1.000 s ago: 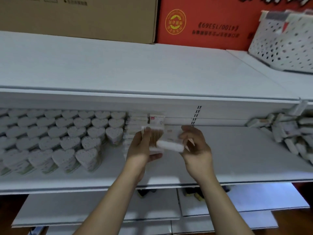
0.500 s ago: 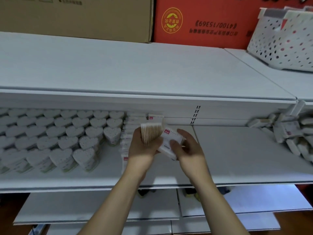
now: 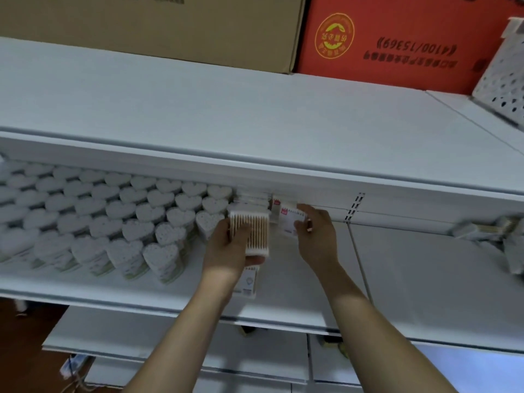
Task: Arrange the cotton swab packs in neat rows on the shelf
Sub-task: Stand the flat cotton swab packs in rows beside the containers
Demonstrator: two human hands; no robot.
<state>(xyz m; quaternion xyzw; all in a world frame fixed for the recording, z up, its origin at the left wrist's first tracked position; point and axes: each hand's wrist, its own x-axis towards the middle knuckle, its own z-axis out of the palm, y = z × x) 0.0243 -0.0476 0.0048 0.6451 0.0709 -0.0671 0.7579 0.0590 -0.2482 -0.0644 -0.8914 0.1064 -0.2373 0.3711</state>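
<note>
My left hand grips a rectangular pack of wooden-stick cotton swabs above the white middle shelf. My right hand holds a second pack with a red-marked label, pushed toward the back of the shelf beside a row of upright packs. Another pack stands under my left wrist near the shelf's front. Rows of heart-shaped swab boxes fill the shelf's left part.
A loose heap of swab packs lies at the shelf's far right. The top shelf overhangs the work area and carries a brown carton, a red carton and a perforated white basket. Lower shelves sit below.
My right hand has carried its labelled pack away from my left hand, up and back toward the row at the rear. The camera view has shifted right and tilted.
</note>
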